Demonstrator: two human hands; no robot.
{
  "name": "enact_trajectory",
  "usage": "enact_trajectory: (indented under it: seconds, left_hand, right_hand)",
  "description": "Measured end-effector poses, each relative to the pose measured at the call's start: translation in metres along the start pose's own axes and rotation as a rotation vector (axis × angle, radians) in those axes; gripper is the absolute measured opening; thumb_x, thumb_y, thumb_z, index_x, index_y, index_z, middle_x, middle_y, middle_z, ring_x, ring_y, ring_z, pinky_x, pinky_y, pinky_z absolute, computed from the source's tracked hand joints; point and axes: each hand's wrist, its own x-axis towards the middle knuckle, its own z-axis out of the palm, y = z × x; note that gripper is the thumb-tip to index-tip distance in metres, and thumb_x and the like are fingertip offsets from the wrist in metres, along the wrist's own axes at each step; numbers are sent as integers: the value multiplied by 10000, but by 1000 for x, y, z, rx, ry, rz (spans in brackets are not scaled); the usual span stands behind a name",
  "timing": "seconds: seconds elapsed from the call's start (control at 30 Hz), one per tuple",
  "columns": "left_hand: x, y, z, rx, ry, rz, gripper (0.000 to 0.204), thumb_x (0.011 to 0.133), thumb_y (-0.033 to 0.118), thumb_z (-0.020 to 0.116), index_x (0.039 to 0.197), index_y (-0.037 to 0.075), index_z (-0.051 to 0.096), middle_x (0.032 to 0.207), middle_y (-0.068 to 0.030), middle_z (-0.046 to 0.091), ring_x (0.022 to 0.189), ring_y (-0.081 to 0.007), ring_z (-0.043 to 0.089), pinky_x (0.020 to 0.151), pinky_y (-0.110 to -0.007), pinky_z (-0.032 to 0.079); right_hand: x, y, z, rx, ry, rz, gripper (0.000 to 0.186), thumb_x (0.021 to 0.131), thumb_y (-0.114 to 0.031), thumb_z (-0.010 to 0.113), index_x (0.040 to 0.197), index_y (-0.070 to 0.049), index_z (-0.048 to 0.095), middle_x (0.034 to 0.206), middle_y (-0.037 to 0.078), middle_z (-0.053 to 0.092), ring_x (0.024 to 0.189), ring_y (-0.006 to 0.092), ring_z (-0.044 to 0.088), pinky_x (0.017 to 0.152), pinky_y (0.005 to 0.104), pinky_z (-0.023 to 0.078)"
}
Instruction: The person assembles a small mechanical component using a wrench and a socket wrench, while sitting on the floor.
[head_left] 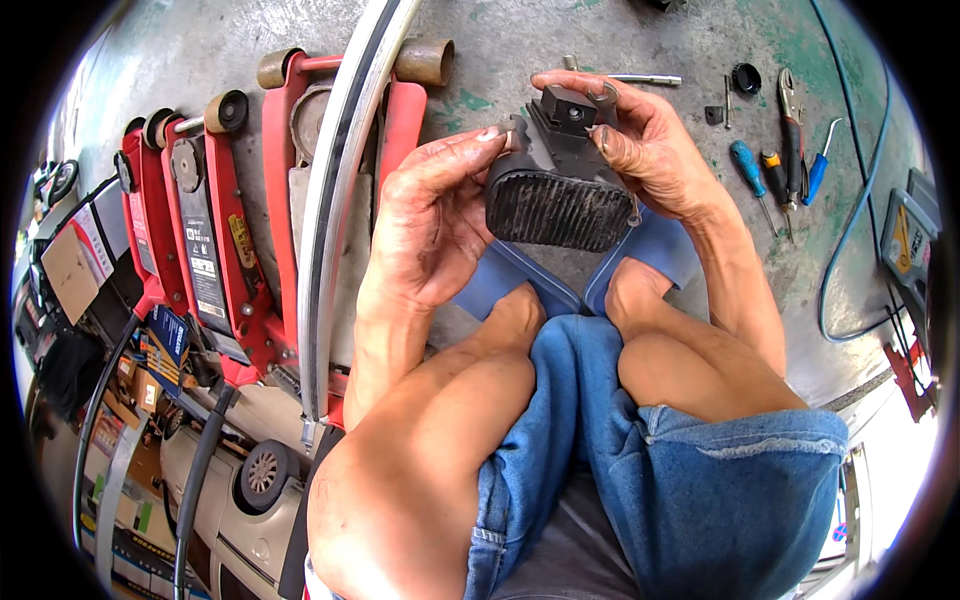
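One black ribbed part (560,212) toward 12 o'clock, raised above floor (690,40), clamped by two hands: left hand (440,205) gripping at its 10 o'clock, right hand (655,150) at its 2. Toward 2 o'clock on floor: two screwdrivers (744,162), one pliers (791,135), one blue-handled hooked tool (819,172), one black cap (746,78). Two blue slippers (540,285), its 7 and 5 o'clock.

Between your left hand (430,205) and your right hand (665,155) sits the block (555,212), above the floor (510,45) and your slippers (668,248). To your left, floor jacks (205,235) stand side by side, a long strip (345,170) crossing over the nearest; to your right, pliers (791,130) lie among screwdrivers (744,160), with a hose (853,220) farther right.
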Motion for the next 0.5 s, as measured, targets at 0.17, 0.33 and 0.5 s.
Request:
enact_trajectory:
  seconds: [0.17, 0.33, 0.5]
  left_hand:
    - [1, -2, -3, -52, -30, 16, 208, 1021, 151, 628, 1115, -14, 714, 1028, -108, 764, 904, -190, 754, 810, -359, 638]
    - [2, 0, -1, -78, -38, -35, 221, 1036, 177, 609, 1126, 1, 707, 1011, -101, 768, 886, -185, 756, 816, -353, 630]
    - [2, -1, -2, -101, -52, -41, 217, 1033, 185, 613, 1126, 16, 712, 1008, -90, 772, 904, -186, 755, 833, -358, 624]
  right_hand:
    - [1, 0, 1, 19, 28, 1, 732, 861, -447, 838, 1430, -47, 611, 1465, 78, 615, 1336, 189, 574, 1170, 381, 432]
    - [4, 2, 4, -15, 17, -59, 551, 936, -429, 790, 1390, -144, 664, 841, -90, 647, 593, -1, 448, 496, 191, 297]
    - [4, 1, 3, 36, 43, 35, 695, 876, -435, 826, 1405, -32, 625, 1428, 62, 638, 1290, 172, 599, 1126, 349, 461]
